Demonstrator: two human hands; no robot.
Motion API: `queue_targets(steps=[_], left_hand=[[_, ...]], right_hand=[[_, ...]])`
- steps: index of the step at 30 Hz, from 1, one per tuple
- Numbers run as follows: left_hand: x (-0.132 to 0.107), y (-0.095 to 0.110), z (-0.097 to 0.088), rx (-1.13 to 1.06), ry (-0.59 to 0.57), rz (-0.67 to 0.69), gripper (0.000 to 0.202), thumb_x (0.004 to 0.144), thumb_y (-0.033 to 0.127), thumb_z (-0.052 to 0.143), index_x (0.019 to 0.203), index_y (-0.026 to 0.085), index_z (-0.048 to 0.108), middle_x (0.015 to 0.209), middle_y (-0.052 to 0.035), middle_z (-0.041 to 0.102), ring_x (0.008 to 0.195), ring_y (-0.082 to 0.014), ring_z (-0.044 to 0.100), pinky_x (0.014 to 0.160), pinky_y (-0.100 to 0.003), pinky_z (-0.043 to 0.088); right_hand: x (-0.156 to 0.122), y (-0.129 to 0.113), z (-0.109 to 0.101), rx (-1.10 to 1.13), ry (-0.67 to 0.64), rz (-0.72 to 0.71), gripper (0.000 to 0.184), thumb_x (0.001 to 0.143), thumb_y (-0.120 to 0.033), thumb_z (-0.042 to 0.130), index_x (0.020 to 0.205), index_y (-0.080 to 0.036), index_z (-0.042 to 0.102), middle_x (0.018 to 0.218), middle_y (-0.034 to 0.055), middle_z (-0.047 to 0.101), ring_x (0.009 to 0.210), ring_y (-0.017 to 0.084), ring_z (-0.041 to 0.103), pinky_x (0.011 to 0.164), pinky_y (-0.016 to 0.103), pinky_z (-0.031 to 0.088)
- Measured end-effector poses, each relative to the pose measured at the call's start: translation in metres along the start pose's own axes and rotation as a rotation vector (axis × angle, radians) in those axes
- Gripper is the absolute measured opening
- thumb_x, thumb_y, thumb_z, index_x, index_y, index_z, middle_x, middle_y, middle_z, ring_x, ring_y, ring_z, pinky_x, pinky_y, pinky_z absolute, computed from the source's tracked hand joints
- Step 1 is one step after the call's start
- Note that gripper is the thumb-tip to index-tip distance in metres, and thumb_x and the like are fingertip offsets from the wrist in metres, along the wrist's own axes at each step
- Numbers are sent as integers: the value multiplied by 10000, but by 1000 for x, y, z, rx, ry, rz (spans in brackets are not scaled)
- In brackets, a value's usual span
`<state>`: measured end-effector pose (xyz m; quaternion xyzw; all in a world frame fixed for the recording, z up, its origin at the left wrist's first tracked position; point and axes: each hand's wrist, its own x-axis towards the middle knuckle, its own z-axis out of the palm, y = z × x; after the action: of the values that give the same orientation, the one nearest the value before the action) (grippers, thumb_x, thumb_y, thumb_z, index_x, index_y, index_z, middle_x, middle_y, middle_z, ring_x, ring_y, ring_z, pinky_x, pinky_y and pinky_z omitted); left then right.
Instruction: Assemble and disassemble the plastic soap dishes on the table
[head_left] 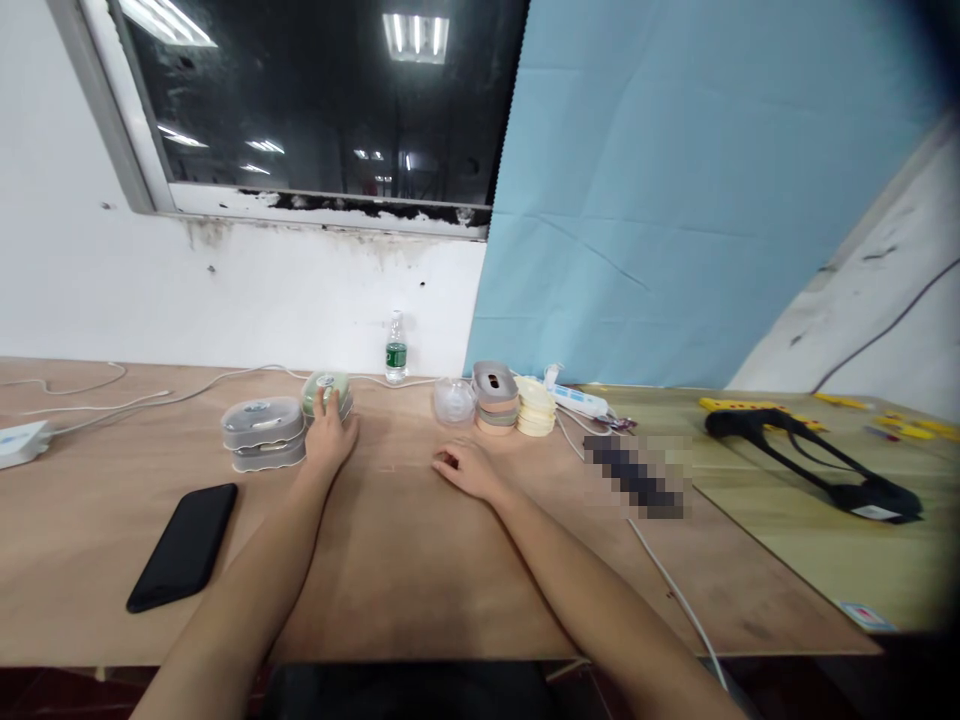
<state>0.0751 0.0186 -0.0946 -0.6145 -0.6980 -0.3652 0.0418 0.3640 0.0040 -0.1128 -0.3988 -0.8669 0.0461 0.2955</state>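
My left hand (328,432) reaches forward over the wooden table (420,570) and rests its fingers on a green lidded round box (327,388). Just left of it stand two stacked grey round boxes (263,432). My right hand (465,466) lies on the table near the middle, fingers curled loosely, with nothing visible in it. Beyond the right hand sit a clear plastic lid or dish (453,400), a stack of grey and pink boxes (495,396) and a stack of pale yellow lids (535,407).
A black phone (184,545) lies at the near left. A water bottle (396,348) stands by the wall. White cables and a power strip (579,400) run along the back; a white adapter (21,442) sits far left. A black strap-like device (817,462) lies at right.
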Motion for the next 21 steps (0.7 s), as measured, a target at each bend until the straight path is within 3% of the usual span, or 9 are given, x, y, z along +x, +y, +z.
queue_targets(steps=[8,16,21], left_hand=[[-19,18,-2,55,-11,55,597,853,438,481,1399,236,348,1552,-110,124,1103,-315,581,783,-395,530],[-26,31,-2,-19,66,259,538,875,355,480,1375,180,389,1463,-138,339,1169,-279,545,897,-360,493],[-30,36,-4,25,46,255,563,871,390,485,1387,193,378,1538,-150,166,1103,-303,588,823,-374,519]], right_hand=[[0,1,-6,36,-51,64,195,821,-319,609,951,-184,664,840,44,674,772,162,592,725,273,424],[-1,7,-3,44,-45,63,205,819,-326,614,955,-182,665,852,50,676,782,162,598,721,269,432],[-2,8,-2,60,-48,75,213,823,-335,607,962,-183,664,863,50,678,783,161,603,717,269,434]])
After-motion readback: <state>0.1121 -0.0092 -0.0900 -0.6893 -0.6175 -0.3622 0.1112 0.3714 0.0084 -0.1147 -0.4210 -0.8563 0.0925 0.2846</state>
